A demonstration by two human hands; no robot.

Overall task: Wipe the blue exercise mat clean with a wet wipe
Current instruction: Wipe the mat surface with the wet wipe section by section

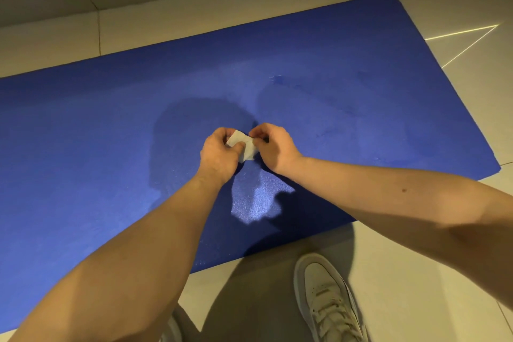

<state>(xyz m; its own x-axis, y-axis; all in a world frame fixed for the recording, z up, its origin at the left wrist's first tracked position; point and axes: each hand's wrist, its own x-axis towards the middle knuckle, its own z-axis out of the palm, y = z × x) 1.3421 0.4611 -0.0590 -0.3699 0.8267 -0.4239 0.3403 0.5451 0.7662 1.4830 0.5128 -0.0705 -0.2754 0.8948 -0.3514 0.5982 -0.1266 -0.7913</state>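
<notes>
I see both hands, left [219, 153] and right [273, 144], pinching the wipe [244, 146] over the mat [361, 91]; fingers curled on its edges. It looks soft, light and floppy; I would hold it bunched flat.

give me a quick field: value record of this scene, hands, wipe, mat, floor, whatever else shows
left hand: left hand pinches the wet wipe from its left side
right hand: right hand pinches the wipe's right edge
wipe: white, crumpled, held between both hands above the mat
mat: blue exercise mat lies flat on the floor, with darker damp-looking patches right of centre
floor: pale tiled floor
shoe: white lace-up shoe on the tiles beside the mat's near edge
wiping: wipe is not on the mat now
</notes>
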